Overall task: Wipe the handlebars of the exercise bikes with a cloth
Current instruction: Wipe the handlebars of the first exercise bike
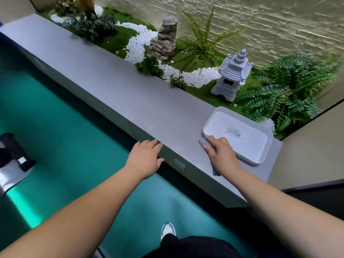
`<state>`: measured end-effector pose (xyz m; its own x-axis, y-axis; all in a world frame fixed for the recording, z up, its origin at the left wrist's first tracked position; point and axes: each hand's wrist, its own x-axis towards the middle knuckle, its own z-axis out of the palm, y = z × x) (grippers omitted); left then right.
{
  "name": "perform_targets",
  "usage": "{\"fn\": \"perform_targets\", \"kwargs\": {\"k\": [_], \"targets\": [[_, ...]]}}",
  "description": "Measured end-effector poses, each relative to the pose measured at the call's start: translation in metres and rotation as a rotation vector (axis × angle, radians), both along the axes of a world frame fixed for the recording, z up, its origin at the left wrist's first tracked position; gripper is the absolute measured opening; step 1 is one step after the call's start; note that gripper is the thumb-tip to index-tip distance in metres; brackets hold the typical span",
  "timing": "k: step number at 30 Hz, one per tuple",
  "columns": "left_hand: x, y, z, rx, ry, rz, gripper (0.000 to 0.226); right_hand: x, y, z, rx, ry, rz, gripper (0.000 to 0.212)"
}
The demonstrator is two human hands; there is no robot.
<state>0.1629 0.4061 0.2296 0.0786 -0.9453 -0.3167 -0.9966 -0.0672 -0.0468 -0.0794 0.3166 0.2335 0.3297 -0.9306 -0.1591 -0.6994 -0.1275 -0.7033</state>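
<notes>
Nearest the camera, a white sneaker (168,230) and a dark trouser leg are seen on the teal floor (61,116), with both bare forearms stretched forward above them. The grey cloth (205,144) is gripped under the right hand (221,152), whose fingers are curled over it; it lies on the grey ledge (111,86), touching the near corner of a white tray (264,144), and a fold of it trails out below the wrist. The left hand (145,157) is held flat with fingers straight, its tips resting on the ledge's front edge, well apart from the right hand and holding nothing.

As a judgement, either the cloth is being fetched at the start or put back at the end; which of the two cannot be told. No handlebar is seen being wiped. Far to the left of the left hand, a dark and silver piece of equipment (13,159) is cut off by the frame edge; whether it belongs to an exercise bike cannot be told.

Beyond both hands, a decorative planter is set behind the ledge: green moss, a winding band of white pebbles (137,45), a layered rock (164,40), a small stone pagoda lantern (232,75) and ferns (283,94), backed by a rough pale wall (260,21).
</notes>
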Motion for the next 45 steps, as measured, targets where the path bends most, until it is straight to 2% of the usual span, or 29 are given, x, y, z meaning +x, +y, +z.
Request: {"fn": "perform_targets", "kwargs": {"k": [10, 16, 23, 28, 35, 45], "targets": [[-0.043, 0.135, 0.009, -0.012, 0.003, 0.254, 0.059, 0.0, 0.069, -0.002, -0.052, 0.002, 0.224, 0.038], [-0.061, 0.21, 0.015, -0.001, -0.041, 0.315, 0.06, -0.009, 0.128, 0.007, -0.048, -0.043, 0.256, 0.038], [-0.059, 0.276, 0.029, -0.061, -0.022, 0.282, 0.06, -0.018, 0.198, 0.027, -0.074, -0.025, 0.194, 0.04], [-0.05, 0.33, 0.029, -0.113, -0.013, 0.188, 0.059, -0.021, 0.267, 0.031, -0.113, -0.007, 0.106, 0.041], [-0.042, 0.393, 0.029, -0.068, -0.07, 0.014, 0.06, -0.039, 0.373, 0.031, -0.105, -0.036, -0.027, 0.04], [-0.064, 0.462, 0.031, -0.202, -0.043, 0.024, 0.059, -0.066, 0.452, 0.045, -0.123, -0.076, -0.074, 0.039]]}}
